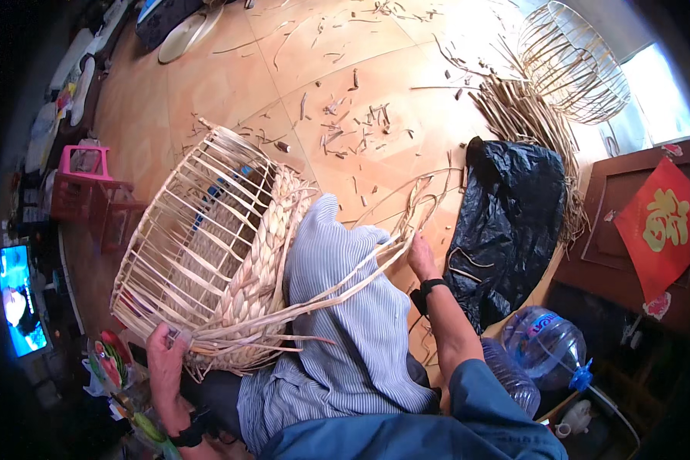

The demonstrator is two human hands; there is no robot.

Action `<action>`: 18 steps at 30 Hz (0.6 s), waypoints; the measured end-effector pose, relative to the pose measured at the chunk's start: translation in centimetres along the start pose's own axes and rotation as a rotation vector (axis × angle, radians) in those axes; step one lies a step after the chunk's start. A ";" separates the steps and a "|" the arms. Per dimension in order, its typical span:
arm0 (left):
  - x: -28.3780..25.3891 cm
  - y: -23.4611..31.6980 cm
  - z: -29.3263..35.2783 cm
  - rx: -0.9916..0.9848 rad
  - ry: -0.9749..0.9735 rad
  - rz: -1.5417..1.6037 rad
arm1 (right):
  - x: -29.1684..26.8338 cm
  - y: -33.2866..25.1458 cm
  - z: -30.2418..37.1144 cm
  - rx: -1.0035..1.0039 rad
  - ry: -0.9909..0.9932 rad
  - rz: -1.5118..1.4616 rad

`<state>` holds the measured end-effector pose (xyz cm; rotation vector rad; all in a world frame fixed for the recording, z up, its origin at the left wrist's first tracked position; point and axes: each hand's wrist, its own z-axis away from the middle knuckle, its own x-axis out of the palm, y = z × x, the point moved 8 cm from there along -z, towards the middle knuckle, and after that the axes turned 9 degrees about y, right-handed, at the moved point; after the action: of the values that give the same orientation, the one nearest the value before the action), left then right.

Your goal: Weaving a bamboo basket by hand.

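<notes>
A half-woven basket (pixel 259 280) lies tilted on its side against my lap. Bare slats of its frame (pixel 195 230) show at the left, and a thick pale braid covers the right part. My left hand (pixel 166 351) is closed at the basket's lower left edge, where long loose strands come out; its fingertips are partly hidden. From there the dried plant strands (pixel 337 295) run across a striped cloth (pixel 353 330) on my lap. My right hand (pixel 420 257) is closed around them, and their free ends loop up beyond it.
Dry scraps (pixel 353 130) litter the tiled floor. At the right lie a black plastic sheet (pixel 506 222), a bundle of stalks (pixel 533 115) and large clear bottles (pixel 544 345). A bare basket frame (pixel 575 65) stands far right. A pink stool (pixel 84 161) is at the left.
</notes>
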<state>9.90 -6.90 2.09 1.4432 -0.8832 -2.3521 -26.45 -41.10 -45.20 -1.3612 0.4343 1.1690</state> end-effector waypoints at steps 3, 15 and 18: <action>0.4 0.3 0.0 -0.031 -0.014 0.053 | 0.6 0.9 -0.7 -0.037 -0.050 0.030; -0.3 -0.7 -0.6 -0.041 -0.051 0.034 | -8.3 4.1 11.2 0.075 0.231 -0.126; -0.4 -1.1 -0.7 -0.066 -0.046 0.032 | -8.3 6.4 14.1 0.059 0.218 -0.088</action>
<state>10.82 -6.12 1.45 1.3448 -0.8253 -2.3768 -40.37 -32.97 -38.37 -1.4473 0.5539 0.9329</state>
